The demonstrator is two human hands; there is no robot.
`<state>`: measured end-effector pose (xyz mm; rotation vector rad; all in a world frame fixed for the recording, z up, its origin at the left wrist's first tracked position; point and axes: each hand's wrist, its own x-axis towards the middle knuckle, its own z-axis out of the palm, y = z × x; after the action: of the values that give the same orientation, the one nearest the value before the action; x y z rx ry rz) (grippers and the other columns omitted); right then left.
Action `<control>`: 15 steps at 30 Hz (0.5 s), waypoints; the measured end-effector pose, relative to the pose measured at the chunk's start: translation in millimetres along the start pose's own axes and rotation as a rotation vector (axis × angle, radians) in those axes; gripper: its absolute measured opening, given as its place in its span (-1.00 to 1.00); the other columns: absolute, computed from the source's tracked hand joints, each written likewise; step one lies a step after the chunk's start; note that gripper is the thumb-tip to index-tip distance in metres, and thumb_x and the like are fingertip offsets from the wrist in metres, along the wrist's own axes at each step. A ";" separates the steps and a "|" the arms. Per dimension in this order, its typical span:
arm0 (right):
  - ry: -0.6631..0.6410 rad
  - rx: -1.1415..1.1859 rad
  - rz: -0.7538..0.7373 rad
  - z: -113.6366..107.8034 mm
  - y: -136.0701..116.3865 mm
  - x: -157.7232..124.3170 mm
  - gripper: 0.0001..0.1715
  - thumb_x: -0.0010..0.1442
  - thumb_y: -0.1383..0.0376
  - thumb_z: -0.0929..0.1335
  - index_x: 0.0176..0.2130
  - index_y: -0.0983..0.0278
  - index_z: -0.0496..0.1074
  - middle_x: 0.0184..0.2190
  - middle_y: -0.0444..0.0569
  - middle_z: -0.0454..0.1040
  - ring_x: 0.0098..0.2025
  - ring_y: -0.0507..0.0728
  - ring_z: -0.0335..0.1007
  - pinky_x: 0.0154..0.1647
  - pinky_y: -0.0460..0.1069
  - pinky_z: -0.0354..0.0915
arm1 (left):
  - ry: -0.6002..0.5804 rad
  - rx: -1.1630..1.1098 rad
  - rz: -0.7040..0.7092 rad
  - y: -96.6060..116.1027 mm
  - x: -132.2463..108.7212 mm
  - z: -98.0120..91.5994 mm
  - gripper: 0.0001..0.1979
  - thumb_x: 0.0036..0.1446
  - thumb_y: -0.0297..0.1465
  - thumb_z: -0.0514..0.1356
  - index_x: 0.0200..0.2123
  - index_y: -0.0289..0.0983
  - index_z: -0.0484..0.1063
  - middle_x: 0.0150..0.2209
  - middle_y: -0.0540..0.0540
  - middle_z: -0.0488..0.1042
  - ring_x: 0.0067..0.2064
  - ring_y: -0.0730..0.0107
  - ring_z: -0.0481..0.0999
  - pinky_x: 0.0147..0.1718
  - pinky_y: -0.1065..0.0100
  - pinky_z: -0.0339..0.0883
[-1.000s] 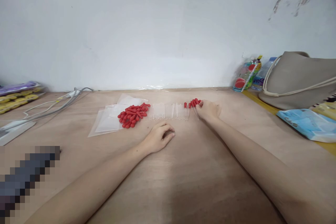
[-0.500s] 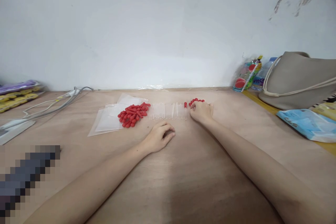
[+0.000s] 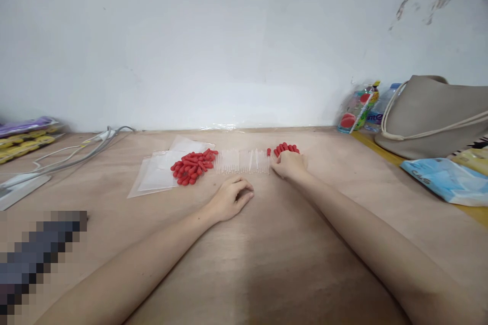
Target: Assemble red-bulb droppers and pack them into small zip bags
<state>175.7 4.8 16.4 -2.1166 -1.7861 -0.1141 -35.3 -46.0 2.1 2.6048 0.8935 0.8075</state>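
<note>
A bunch of red-tipped tubes (image 3: 285,149) is gripped in the closed right hand (image 3: 290,165), and a row of clear tubes (image 3: 242,161) is seen just left of it. The left hand (image 3: 231,198) is laid half curled; whether something is held cannot be told, and a heap of red caps (image 3: 192,166) is seen beyond it, to its left. The writing on the blue packet (image 3: 442,177), far to the right, cannot be read.
</note>
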 end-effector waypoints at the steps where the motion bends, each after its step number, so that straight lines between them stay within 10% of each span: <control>1: -0.010 -0.007 -0.003 -2.0 0.3 -1.2 -0.62 0.11 0.13 0.19 -0.52 0.26 0.43 -0.51 0.03 0.42 -0.25 0.21 0.31 -0.22 0.09 0.03 | 0.008 0.016 -0.003 -0.5 0.0 -0.6 -0.87 0.11 -0.41 0.07 -0.28 -0.27 0.37 -0.30 -0.08 0.37 -0.29 0.39 0.37 -0.29 0.34 0.27; 7: -0.093 -0.056 -0.080 -14.2 8.7 -13.9 -0.66 0.11 0.14 0.20 -0.50 0.27 0.41 -0.53 0.08 0.41 -0.32 0.25 0.32 -0.34 0.08 0.05 | 0.197 0.465 -0.097 -20.2 5.0 -26.1 -0.85 0.09 -0.35 0.08 -0.38 -0.25 0.42 -0.31 -0.11 0.40 -0.23 0.22 0.32 -0.23 0.19 0.15; 15: 0.186 -0.091 -0.404 -12.8 15.1 -64.5 -0.76 0.16 0.31 0.15 -0.36 0.34 0.33 -0.38 0.10 0.45 -0.31 0.19 0.27 -0.27 0.06 -0.03 | 0.220 0.805 -0.302 -59.6 6.7 -57.5 -0.81 0.06 -0.35 0.07 -0.33 -0.22 0.46 -0.30 -0.15 0.37 -0.19 0.13 0.29 -0.26 0.17 0.14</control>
<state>180.0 -61.7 5.9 -1.7068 -2.0978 -0.4875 -93.0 8.4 26.5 2.9039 1.9592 0.7618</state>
